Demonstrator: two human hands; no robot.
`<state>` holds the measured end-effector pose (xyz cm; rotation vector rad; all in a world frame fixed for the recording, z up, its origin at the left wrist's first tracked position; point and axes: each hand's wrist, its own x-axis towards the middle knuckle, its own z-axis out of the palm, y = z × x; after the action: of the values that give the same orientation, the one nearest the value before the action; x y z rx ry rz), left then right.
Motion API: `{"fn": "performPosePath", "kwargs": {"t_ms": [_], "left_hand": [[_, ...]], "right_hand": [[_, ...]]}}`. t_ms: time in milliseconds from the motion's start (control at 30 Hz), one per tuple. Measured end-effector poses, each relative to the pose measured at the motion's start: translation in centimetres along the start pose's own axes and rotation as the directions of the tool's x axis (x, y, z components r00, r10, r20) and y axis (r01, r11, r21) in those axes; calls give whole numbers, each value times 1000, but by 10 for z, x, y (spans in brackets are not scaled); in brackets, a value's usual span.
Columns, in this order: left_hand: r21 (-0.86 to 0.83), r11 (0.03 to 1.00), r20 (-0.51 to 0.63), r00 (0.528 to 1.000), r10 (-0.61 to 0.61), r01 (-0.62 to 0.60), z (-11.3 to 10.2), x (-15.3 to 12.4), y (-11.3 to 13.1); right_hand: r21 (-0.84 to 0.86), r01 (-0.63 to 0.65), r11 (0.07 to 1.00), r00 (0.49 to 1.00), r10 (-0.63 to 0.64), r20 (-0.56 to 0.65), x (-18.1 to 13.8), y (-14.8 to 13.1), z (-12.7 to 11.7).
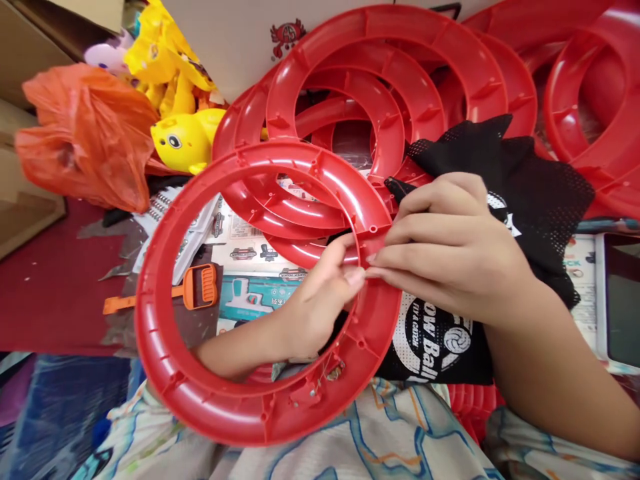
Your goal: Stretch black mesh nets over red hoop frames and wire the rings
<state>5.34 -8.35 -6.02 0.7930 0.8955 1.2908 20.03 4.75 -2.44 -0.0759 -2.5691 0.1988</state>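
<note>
A red plastic ring (155, 287), its ribbed hollow side facing me, is tilted above my lap. My left hand (315, 300) reaches through its opening and is closed on the right side of the rim, thumb on the inner edge. My right hand (445, 247) comes from the right with fingertips pressed together against the same part of the rim, close to my left thumb. Black mesh cloth (545, 180) with white print lies behind and beneath my right hand; whether the fingertips also pinch it is hidden. A small wired part (334, 372) sits in the ring's lower channel.
More red rings (390, 27) are piled at the back and right. An orange plastic bag (90, 127) and a yellow toy (185, 140) stand at the left. An orange strap buckle (200, 287), printed boxes (247, 297) and a phone-like device (620, 300) lie around.
</note>
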Motion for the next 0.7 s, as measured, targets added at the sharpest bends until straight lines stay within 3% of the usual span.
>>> {"fn": "performPosePath", "kwargs": {"t_ms": [133,267,333,433,567,700], "left_hand": [[-134,987,-22,995,-95,91,-4,6,-5],[-125,985,143,984,-102,120,-5,10,2],[-28,996,170,983,-76,82,-5,9,4],[216,975,110,993,29,-53,-6,6,3],[518,840,54,986,158,-163,-7,0,-6],[647,746,40,984,174,-158,-8,-3,-6]], "right_hand": [[52,16,999,999,-19,47,1,1,4],[39,33,999,999,-34,25,0,4,5],[36,58,998,998,-59,30,-1,7,2],[7,108,994,992,-108,66,-2,8,-1],[-69,133,989,990,-129,61,-3,6,-6],[-119,134,984,991,-129,43,-1,-4,-11]]}}
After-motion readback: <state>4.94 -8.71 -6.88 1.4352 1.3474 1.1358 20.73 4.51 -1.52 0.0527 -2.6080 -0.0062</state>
